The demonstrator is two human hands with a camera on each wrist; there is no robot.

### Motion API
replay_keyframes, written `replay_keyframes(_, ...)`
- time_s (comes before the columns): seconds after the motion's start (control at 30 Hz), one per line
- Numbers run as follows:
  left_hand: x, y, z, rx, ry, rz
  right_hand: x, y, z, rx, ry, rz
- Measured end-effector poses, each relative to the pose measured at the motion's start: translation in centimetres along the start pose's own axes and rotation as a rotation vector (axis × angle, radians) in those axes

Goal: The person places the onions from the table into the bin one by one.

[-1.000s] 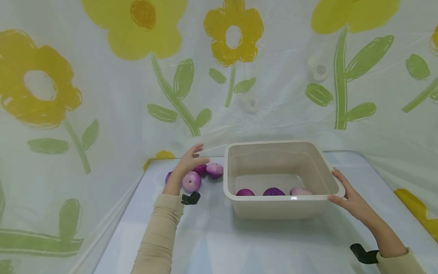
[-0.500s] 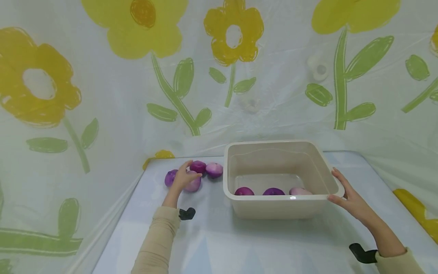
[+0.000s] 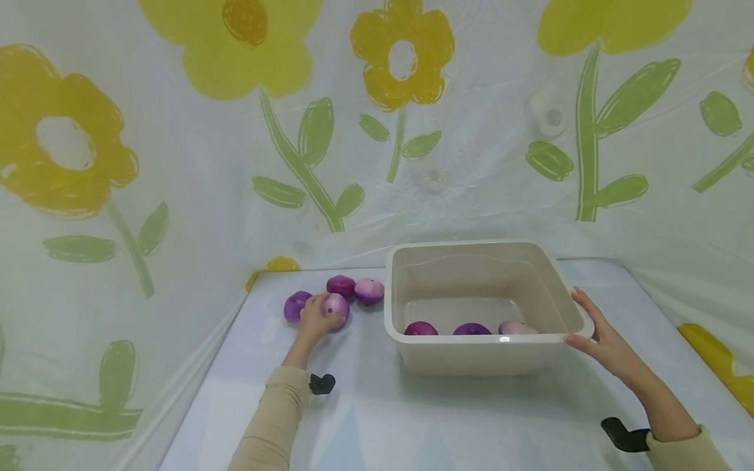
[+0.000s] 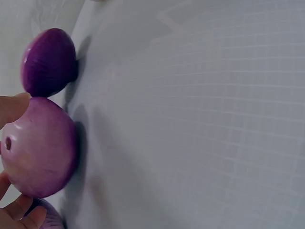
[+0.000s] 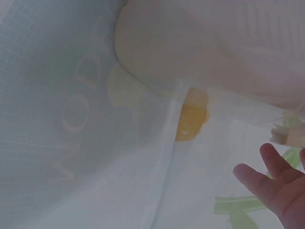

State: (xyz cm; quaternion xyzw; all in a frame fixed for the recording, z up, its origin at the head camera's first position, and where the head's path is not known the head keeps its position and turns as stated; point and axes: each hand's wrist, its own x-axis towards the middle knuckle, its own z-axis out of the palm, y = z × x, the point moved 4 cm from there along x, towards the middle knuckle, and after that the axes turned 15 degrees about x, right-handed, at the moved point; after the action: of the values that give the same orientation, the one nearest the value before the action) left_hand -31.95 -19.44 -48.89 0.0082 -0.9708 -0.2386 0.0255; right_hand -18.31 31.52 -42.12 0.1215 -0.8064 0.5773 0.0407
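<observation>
My left hand [image 3: 317, 315] grips a pale purple onion [image 3: 336, 306] at the table's far left. In the left wrist view, the thumb lies on one side of this onion [image 4: 45, 150] and the fingers on the other. A darker purple onion [image 3: 296, 306] sits just left of the hand. Behind are a magenta onion [image 3: 340, 286] and a two-tone onion [image 3: 369, 292]. My right hand [image 3: 607, 347] holds the right front corner of a beige plastic bin [image 3: 483, 356], thumb and fingers at its rim. In the right wrist view, some of its fingers [image 5: 257, 183] stretch out below the bin.
Inside the bin, along its front wall, lie a magenta onion [image 3: 421, 328], a dark purple onion [image 3: 472, 329] and a pale pink onion [image 3: 518, 328]. A white sheet with yellow flowers [image 3: 403, 59] hangs behind the table [image 3: 377, 418].
My left hand has come down and back from above the onions, and its fingers have closed around the pale purple one. The right hand and the bin have stayed in place.
</observation>
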Motion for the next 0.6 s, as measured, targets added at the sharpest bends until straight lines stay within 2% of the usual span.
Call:
replay_keyframes(0.23,-0.3,-0.5,1.3,-0.074,0.011,-0.029,-0.1,0.0,0.0,0.0,0.002,-0.001)
replay_keyframes(0.43,-0.4,-0.9,2.2,-0.17,0.081,-0.033,0.0,0.0,-0.1,0.009,0.0,0.007)
replay_keyframes(0.6,-0.7,-1.0,2.8,-0.219,0.118,-0.071,0.0,0.1,0.0,-0.016,0.004,0.002)
